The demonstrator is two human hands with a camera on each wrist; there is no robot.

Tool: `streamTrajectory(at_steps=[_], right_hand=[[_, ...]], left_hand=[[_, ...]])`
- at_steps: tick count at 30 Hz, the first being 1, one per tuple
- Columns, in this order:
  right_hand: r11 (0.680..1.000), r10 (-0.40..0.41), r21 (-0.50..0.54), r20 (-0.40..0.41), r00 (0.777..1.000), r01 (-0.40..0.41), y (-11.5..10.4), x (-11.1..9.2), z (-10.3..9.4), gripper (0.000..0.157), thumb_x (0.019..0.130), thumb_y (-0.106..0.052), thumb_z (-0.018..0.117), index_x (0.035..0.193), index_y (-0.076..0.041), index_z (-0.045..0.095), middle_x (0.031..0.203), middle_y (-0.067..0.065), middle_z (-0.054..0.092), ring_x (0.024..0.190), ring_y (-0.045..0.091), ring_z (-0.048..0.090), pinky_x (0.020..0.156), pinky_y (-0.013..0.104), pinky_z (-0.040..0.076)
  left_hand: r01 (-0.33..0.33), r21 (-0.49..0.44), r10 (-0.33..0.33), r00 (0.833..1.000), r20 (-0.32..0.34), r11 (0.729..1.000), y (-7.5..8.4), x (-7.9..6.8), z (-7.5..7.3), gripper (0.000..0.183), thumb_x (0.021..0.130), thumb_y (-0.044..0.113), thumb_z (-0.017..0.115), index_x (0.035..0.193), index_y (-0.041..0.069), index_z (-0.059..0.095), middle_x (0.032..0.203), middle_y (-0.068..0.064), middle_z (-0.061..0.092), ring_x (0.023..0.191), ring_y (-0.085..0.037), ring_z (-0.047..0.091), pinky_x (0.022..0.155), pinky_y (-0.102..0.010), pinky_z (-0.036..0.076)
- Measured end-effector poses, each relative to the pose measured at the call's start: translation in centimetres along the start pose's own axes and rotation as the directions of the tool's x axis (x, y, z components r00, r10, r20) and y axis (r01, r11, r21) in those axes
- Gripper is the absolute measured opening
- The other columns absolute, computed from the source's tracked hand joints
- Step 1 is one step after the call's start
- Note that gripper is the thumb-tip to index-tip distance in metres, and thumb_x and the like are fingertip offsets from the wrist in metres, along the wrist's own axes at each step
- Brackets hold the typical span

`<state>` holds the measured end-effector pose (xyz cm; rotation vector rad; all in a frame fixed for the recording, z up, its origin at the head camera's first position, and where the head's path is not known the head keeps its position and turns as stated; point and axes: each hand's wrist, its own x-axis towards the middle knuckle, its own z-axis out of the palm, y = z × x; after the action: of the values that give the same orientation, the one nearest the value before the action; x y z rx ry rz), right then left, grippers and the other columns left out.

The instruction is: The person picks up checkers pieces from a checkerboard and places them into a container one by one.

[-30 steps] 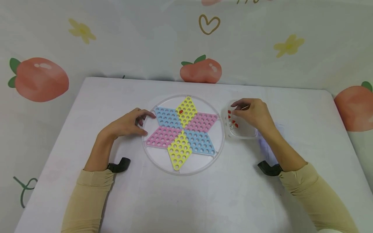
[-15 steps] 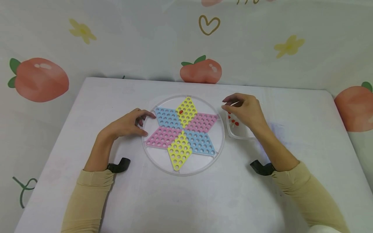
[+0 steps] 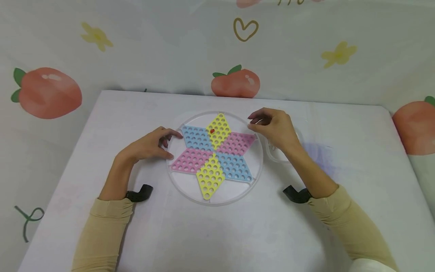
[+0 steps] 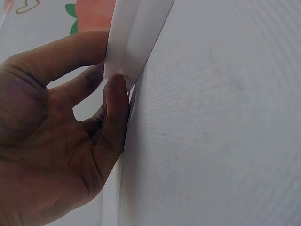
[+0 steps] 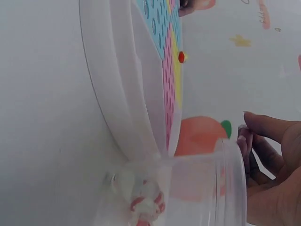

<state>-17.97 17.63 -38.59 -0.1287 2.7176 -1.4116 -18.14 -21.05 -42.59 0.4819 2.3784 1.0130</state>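
Note:
A round Chinese checkers board (image 3: 192, 189) with yellow, pink and blue star points lies mid-table. One red marble (image 3: 212, 131) sits in its far yellow point. My left hand (image 3: 149, 143) holds the board's left rim, the index finger over the edge and the thumb lower along it. Right of the board, my right hand (image 3: 273, 126) hovers over the clear plastic box (image 3: 280, 158), thumb and fingertips together. A small glassy marble (image 5: 242, 128) shows between those fingertips in the right wrist view. Several red-and-clear marbles (image 5: 149, 200) lie inside the box.
The white table (image 3: 217, 238) runs back to a printed cloth (image 3: 163, 49) with fruit and flowers. A pale purple patch (image 3: 319, 156) marks the tabletop right of the box. The box stands close beside the board's right rim.
My right hand has lifted from inside the box and moved left toward the board's right rim. The left hand and the red marble on the board stay put.

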Motion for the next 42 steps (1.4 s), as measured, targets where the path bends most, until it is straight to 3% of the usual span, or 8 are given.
streamTrajectory(at_steps=[10, 22, 32, 42], right_hand=[[0.999, -0.024, 0.024, 0.080, 0.997, 0.022, -0.8, 0.5, 2.1, 0.026, 0.083, -0.019, 0.079, 0.107, -0.009, 0.073, 0.096, 0.002, 0.071, 0.084, 0.015, 0.067, 0.073, 0.027, 0.051], [0.998, -0.049, 0.055, 0.164, 0.985, 0.040, -1.8, 1.5, 4.2, 0.024, 0.085, -0.018, 0.076, 0.107, -0.008, 0.072, 0.098, 0.002, 0.071, 0.086, 0.015, 0.068, 0.081, 0.031, 0.052], [0.994, -0.103, -0.008, 0.241, 0.965, 0.108, -1.7, 2.6, 6.4, 0.019, 0.088, -0.014, 0.073, 0.106, -0.010, 0.071, 0.096, 0.001, 0.069, 0.086, 0.017, 0.067, 0.081, 0.031, 0.052], [0.992, -0.096, -0.057, 0.247, 0.964, 0.113, -1.7, 3.1, 7.8, 0.021, 0.087, -0.016, 0.075, 0.107, -0.010, 0.072, 0.093, 0.001, 0.069, 0.085, 0.016, 0.065, 0.077, 0.029, 0.051]], left_hand=[[0.026, 0.012, -0.026, 1.000, -0.005, 1.000, -0.4, 0.3, 0.1, 0.063, 0.076, 0.005, 0.083, 0.134, 0.015, 0.058, 0.110, -0.013, 0.043, 0.097, -0.025, 0.045, 0.086, -0.039, 0.041], [0.004, 0.013, -0.004, 1.000, 0.000, 1.000, -0.3, 0.0, -0.2, 0.062, 0.078, 0.007, 0.083, 0.134, 0.014, 0.058, 0.109, -0.013, 0.043, 0.098, -0.024, 0.044, 0.086, -0.037, 0.041], [-0.030, -0.010, 0.030, 1.000, -0.005, 0.999, -0.2, 0.0, 0.0, 0.059, 0.077, 0.007, 0.083, 0.131, 0.011, 0.059, 0.109, -0.013, 0.044, 0.097, -0.024, 0.044, 0.084, -0.032, 0.041], [0.006, -0.008, -0.006, 1.000, 0.003, 1.000, -0.2, 0.0, 0.0, 0.061, 0.077, 0.009, 0.084, 0.132, 0.011, 0.058, 0.113, -0.013, 0.044, 0.099, -0.024, 0.044, 0.086, -0.039, 0.041]])
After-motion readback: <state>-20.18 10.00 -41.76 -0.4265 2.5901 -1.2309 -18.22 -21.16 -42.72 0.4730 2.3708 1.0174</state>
